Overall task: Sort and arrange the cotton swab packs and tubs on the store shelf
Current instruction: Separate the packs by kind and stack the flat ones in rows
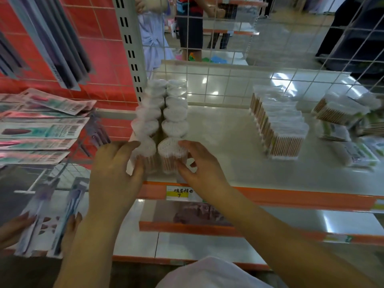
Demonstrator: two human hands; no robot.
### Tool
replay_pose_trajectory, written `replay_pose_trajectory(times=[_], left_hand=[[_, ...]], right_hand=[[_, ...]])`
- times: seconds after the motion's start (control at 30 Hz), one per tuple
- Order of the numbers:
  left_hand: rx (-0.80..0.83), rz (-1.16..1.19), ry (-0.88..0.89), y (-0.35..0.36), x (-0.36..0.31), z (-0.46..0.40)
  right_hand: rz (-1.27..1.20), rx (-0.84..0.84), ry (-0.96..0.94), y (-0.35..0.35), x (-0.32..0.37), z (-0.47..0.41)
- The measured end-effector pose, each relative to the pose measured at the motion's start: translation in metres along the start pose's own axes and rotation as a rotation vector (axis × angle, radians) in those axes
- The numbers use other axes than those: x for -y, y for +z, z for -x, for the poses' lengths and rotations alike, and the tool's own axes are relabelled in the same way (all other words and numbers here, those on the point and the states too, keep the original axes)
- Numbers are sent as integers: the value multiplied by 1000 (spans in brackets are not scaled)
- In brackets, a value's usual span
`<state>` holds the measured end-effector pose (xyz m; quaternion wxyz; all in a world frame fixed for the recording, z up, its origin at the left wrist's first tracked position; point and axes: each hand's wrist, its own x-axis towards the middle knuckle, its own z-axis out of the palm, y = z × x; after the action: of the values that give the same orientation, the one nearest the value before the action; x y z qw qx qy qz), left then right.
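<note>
Two rows of round clear cotton swab tubs (173, 114) run from the front edge of the shelf (228, 146) back to the wire grid. My left hand (116, 169) holds the front tub of the left row (146, 151), fingers on its left side. My right hand (199, 163) grips the front tub of the right row (171, 153), thumb low on its side and fingers at its top right. A row of rectangular swab packs (278, 125) stands at mid-right. More packs (340, 113) lie loosely tipped at the far right.
A white wire grid (207, 65) backs the shelf, and a slotted upright post (131, 48) stands at its left. Carded toothbrush packs (41, 129) hang on the left. Another person's hand (14, 227) holds toothbrush packs at lower left. People stand behind the grid.
</note>
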<state>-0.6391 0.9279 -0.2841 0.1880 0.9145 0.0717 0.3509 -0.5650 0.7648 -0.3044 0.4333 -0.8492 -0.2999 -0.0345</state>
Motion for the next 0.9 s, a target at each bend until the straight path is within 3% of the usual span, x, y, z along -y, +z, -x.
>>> replay_pose_trajectory(times=[0.6, 0.9], left_hand=[[-8, -13, 83, 4, 0, -8], [85, -23, 271, 21, -49, -37]], right_hand=[[123, -133, -72, 2, 7, 0], [158, -247, -120, -34, 4, 0]])
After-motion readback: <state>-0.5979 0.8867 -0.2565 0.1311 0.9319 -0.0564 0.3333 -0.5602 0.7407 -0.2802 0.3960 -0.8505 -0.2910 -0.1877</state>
